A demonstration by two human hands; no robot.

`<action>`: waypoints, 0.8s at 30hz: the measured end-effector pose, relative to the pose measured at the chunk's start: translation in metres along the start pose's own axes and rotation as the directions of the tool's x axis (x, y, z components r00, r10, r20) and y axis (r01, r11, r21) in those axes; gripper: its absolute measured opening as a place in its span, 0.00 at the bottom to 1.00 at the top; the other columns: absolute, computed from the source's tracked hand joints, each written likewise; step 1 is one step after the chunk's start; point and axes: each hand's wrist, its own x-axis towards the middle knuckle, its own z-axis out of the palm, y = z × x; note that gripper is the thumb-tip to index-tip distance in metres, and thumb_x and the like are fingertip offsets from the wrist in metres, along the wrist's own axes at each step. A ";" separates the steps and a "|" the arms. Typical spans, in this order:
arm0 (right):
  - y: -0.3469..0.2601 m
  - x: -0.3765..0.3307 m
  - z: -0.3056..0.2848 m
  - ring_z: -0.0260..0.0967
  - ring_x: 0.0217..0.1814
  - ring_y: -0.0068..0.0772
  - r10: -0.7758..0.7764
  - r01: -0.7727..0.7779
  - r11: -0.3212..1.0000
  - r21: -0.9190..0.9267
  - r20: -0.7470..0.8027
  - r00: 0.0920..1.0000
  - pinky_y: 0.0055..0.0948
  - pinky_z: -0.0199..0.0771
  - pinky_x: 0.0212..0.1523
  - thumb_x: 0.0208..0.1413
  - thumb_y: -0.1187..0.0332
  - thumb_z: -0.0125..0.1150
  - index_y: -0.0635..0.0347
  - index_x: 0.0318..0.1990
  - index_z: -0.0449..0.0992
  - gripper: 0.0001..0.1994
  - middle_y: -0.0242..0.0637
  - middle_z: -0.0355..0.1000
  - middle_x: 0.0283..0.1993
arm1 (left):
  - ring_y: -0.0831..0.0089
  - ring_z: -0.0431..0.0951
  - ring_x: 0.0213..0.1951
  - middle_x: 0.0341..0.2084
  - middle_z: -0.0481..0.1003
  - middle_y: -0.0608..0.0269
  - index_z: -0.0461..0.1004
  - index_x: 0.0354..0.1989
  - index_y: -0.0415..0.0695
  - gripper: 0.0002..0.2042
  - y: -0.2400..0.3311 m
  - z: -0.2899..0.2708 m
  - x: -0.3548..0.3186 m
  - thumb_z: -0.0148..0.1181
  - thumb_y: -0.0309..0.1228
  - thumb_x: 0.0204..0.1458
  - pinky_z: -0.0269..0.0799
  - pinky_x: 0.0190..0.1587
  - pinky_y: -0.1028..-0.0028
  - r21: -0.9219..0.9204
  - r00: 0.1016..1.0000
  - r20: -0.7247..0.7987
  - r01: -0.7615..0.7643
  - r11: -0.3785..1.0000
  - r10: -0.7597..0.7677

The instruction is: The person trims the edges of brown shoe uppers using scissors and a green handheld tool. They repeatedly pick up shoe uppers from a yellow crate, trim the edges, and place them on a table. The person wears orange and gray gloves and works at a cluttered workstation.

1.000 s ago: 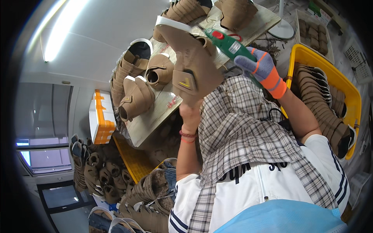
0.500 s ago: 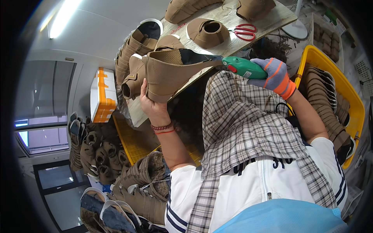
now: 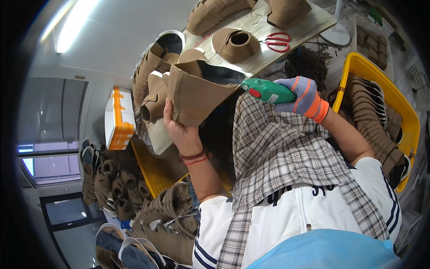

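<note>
My bare left hand [image 3: 182, 134] grips a tan boot upper [image 3: 190, 96] from below, its thumb pressed against the outer wall. The upper is tilted, with its dark lining [image 3: 219, 74] facing up and its narrow end pointing right. In a grey and orange knit glove, my right hand [image 3: 299, 96] is wrapped around a green handheld power tool [image 3: 265, 91] with a red button. The tool's nose meets the narrow end of the upper; its working tip is too small to make out. A checked apron [image 3: 286, 148] lies over my lap.
Ahead is a wooden board table [image 3: 307, 27] bearing red-handled scissors [image 3: 277, 41], another tan upper [image 3: 235, 45] and stacked uppers [image 3: 219, 15]. A yellow crate [image 3: 414, 134] of uppers stands right. On the left are an orange-taped white box [image 3: 120, 119] and piled uppers [image 3: 116, 181].
The green tool and my right hand have shifted left and slightly down, with the nose still at the upper's end. My left hand has turned the upper, so more dark lining shows.
</note>
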 end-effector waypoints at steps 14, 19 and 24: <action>0.046 -0.052 -0.051 0.68 0.30 0.16 0.428 -0.408 0.901 0.145 -0.441 0.789 0.21 0.71 0.32 0.43 0.58 0.73 0.63 0.46 0.74 0.25 0.33 0.75 0.31 | 0.54 0.71 0.40 0.39 0.68 0.50 0.68 0.37 0.37 0.13 -0.188 0.064 0.197 0.58 0.29 0.42 0.67 0.43 0.60 0.601 0.721 0.669 -0.381 -0.702 0.181; 0.067 -0.067 -0.057 0.71 0.32 0.19 0.530 -0.499 0.843 0.198 -0.464 0.710 0.21 0.71 0.34 0.44 0.58 0.72 0.64 0.46 0.74 0.25 0.34 0.76 0.32 | 0.61 0.69 0.36 0.32 0.68 0.55 0.71 0.33 0.36 0.13 -0.256 0.079 0.178 0.65 0.31 0.43 0.63 0.43 0.64 0.850 0.844 0.463 -0.510 0.135 0.270; 0.083 -0.071 -0.057 0.69 0.32 0.18 0.587 -0.553 0.802 0.226 -0.470 0.660 0.20 0.71 0.34 0.45 0.57 0.72 0.65 0.46 0.74 0.25 0.33 0.76 0.32 | 0.57 0.68 0.47 0.42 0.66 0.47 0.64 0.42 0.32 0.28 -0.305 0.126 0.207 0.71 0.34 0.36 0.63 0.50 0.65 0.885 0.980 0.197 -0.195 0.423 0.040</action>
